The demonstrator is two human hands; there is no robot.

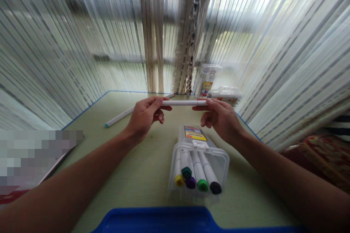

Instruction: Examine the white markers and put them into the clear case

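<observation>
A white marker [183, 103] is held level above the table, one end in each hand. My left hand [144, 116] pinches its left end between thumb and fingers. At the other end, my right hand [222, 118] grips it the same way; both tips are hidden by the fingers. Below lies a clear plastic marker case [225, 160] on its side, its open end toward me. Several white markers [201, 171] with yellow, teal, purple, green and black ends rest inside. Another white marker with a light-blue end [120, 115] lies on the table behind my left hand.
The pale table [131, 189] has a blue edge [155, 218]. At its far side stand an upright clear case [209, 76] and a second clear case [225, 94]. String curtains [109, 36] hang behind. A pixelated flat object [32, 160] sits at the left.
</observation>
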